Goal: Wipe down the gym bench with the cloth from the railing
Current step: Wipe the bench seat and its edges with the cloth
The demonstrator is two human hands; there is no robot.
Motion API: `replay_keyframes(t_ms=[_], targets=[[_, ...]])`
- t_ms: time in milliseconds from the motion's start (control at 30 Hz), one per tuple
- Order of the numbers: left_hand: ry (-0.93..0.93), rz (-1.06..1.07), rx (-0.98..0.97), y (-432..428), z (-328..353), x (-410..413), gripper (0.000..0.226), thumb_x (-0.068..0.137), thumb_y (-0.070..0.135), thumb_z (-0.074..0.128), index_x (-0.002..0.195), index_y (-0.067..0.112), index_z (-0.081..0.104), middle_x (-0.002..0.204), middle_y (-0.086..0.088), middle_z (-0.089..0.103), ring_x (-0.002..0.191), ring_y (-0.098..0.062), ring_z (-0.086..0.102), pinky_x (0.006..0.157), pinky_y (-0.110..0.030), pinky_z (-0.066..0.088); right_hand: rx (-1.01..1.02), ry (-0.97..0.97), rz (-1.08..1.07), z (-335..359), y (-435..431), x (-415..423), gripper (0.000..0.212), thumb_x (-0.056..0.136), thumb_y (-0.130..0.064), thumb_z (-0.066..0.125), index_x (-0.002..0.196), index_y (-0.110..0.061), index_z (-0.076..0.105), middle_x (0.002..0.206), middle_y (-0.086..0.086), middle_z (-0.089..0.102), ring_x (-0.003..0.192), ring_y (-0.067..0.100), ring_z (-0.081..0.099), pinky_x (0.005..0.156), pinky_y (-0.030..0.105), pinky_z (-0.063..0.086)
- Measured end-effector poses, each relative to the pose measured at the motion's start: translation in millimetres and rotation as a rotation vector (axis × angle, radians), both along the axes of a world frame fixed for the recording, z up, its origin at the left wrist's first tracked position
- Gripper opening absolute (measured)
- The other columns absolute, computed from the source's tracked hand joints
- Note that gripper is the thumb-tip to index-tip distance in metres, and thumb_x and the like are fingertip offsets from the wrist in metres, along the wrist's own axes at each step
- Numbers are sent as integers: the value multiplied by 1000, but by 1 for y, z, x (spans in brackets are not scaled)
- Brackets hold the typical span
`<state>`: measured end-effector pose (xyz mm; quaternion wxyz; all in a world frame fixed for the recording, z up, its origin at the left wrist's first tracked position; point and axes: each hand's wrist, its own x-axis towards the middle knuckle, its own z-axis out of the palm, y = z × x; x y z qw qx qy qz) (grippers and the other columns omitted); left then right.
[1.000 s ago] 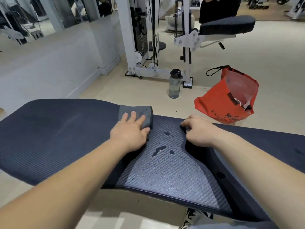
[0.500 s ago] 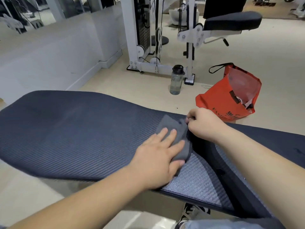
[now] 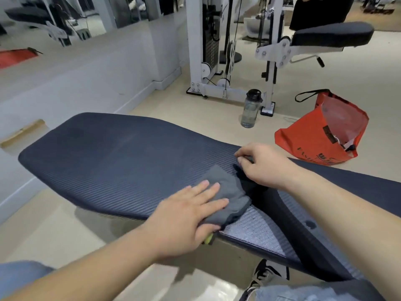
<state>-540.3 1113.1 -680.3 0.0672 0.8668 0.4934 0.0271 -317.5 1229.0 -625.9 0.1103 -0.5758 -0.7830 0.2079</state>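
Observation:
The dark ribbed gym bench (image 3: pixel 112 161) stretches across the view from left to right. A grey cloth (image 3: pixel 232 193) lies on it near the front edge, at the seam where the lighter grey pad begins. My left hand (image 3: pixel 191 216) presses flat on the cloth with straight fingers. My right hand (image 3: pixel 262 165) rests on the bench just beyond the cloth, fingers curled and pinching a dark fold at the seam. The near corner of the cloth is hidden under my left palm.
On the floor behind the bench stand a clear water bottle with a black cap (image 3: pixel 250 109) and an orange bag (image 3: pixel 321 135). A white cable machine (image 3: pixel 208 51) with a padded seat (image 3: pixel 332 36) rises further back. My shoe (image 3: pixel 267 276) is under the bench.
My left hand slid the cloth from the far edge across the wet spots toward the front edge. The droplets no longer show. My right hand stayed at the seam.

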Motion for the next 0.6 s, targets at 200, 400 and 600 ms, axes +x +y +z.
replay_keyframes(t_ms=[200,400,600], targets=[[49,712,-81,32,3,-50,62,102,56,26,159,33,21,171,-1,10,157,-24,7,126,-40,14,-14,-26,156,6,-18,-26,30,98,-34,53,122,-25,70,126,-6,68,120,17,61,105,38,49],[54,373,-78,-21,9,-2,63,101,60,26,159,39,14,171,6,2,158,-19,-1,127,-38,9,-4,-98,235,7,-28,-51,28,98,-31,53,117,-22,72,119,-3,68,113,19,62,100,40,51],[106,541,-268,6,30,-60,67,100,63,27,160,41,6,171,7,-7,157,-17,-7,126,-41,14,24,-204,304,6,-39,-66,39,94,-43,43,110,-18,68,124,-3,66,122,22,59,100,45,51]])
